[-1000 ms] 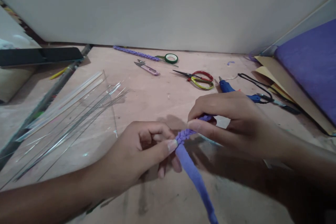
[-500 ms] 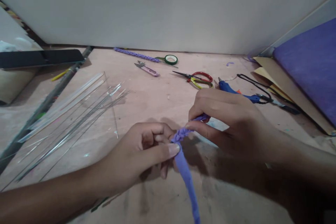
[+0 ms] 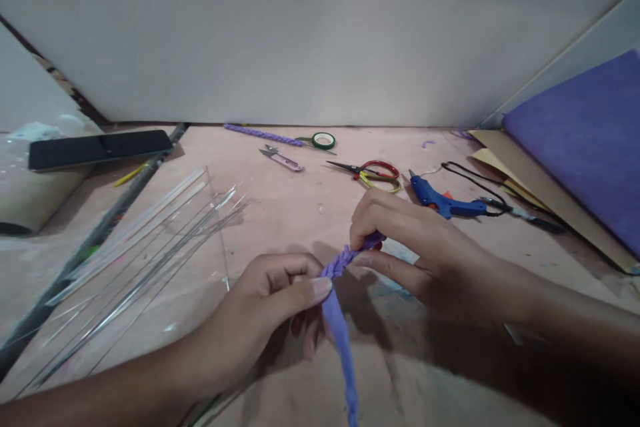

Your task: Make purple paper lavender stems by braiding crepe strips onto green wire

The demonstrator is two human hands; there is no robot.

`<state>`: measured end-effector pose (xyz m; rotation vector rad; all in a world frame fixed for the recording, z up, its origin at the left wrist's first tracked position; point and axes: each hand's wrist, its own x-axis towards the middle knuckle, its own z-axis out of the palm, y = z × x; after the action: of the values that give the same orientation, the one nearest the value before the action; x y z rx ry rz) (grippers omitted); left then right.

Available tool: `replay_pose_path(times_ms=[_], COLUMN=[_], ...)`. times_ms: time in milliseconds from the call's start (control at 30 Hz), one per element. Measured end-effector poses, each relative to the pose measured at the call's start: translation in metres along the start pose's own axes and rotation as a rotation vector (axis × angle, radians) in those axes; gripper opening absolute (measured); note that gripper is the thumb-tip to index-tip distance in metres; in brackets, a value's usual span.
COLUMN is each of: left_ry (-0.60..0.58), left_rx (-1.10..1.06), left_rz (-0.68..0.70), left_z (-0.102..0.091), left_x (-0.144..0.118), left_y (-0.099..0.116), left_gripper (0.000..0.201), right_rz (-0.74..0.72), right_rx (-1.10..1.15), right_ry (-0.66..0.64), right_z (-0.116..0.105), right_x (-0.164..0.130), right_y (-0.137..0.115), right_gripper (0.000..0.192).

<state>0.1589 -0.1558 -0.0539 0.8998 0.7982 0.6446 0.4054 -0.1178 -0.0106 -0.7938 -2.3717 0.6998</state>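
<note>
Between my hands runs a purple paper strip [image 3: 341,340], twisted into a braid-like length [image 3: 339,263] at its upper part. My left hand [image 3: 280,297] pinches it between thumb and fingers where the twisted part meets the flat part. From there the flat tail hangs down past the bottom edge of the view. My right hand [image 3: 415,247] grips the twisted end between its thumb and curled fingers, up and to the right of the left hand. The far tip is partly hidden by the right fingers.
Scissors [image 3: 370,173], thread snips [image 3: 283,159], green tape [image 3: 323,141] and a finished-looking purple twisted stem [image 3: 263,135] lie behind my hands. A blue glue gun [image 3: 445,201] is at right, beside purple paper [image 3: 580,147]. Thin wires [image 3: 150,273] lie left, below a black phone-like object [image 3: 100,149].
The camera view has tilted up, so the table things sit lower. Both hands keep hold of the purple strip, and the right fingers have closed further along the twisted part.
</note>
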Motion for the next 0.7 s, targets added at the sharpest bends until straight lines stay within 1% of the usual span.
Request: replay_pose_path(times_ms=[100, 167, 233, 267, 300, 333, 400, 433, 500, 567, 633, 700], left_ry=[-0.029, -0.033, -0.043, -0.066, -0.103, -0.147, -0.247, -0.288, -0.346, -0.379, -0.4, -0.427], left_rx=[0.019, 0.061, 0.128, 0.165, 0.212, 0.277, 0.442, 0.526, 0.641, 0.675, 0.683, 0.699], left_rz=[-0.008, -0.02, -0.049, -0.069, -0.086, -0.087, -0.023, 0.034, 0.147, 0.195, 0.209, 0.229], left_z=[-0.001, -0.001, -0.001, -0.001, -0.001, 0.0, 0.001, 0.002, 0.002, 0.002, 0.001, 0.0], left_x=[0.0, 0.0, -0.001, -0.002, -0.003, -0.004, -0.007, -0.008, -0.01, -0.01, -0.009, -0.007], left_y=[-0.002, -0.003, -0.005, -0.005, -0.005, -0.005, -0.003, -0.001, 0.0, -0.001, -0.002, -0.004], left_gripper=[0.039, 0.042, 0.045, 0.046, 0.045, 0.043, 0.035, 0.031, 0.026, 0.026, 0.029, 0.031], right_rz=[0.009, 0.009, 0.027, 0.061, 0.105, 0.16, 0.231, 0.248, 0.282, 0.322, 0.363, 0.4], right_rx=[0.034, 0.1, 0.125, 0.072, -0.056, -0.242, -0.386, -0.44, -0.513, -0.549, -0.55, -0.536], right_ry=[-0.009, -0.033, -0.059, -0.065, -0.086, -0.106, -0.092, -0.084, -0.091, -0.121, -0.177, -0.235], right_z=[-0.002, -0.007, -0.012, -0.014, -0.014, -0.012, -0.003, 0.004, 0.02, 0.033, 0.039, 0.037], right_x=[-0.002, 0.001, 0.011, 0.021, 0.033, 0.048, 0.083, 0.101, 0.135, 0.161, 0.173, 0.172], right_y=[0.002, 0.007, 0.015, 0.022, 0.029, 0.037, 0.055, 0.064, 0.078, 0.087, 0.091, 0.092], right_gripper=[0.008, 0.008, 0.016, 0.021, 0.027, 0.028, 0.023, 0.028, 0.034, 0.041, 0.042, 0.042])
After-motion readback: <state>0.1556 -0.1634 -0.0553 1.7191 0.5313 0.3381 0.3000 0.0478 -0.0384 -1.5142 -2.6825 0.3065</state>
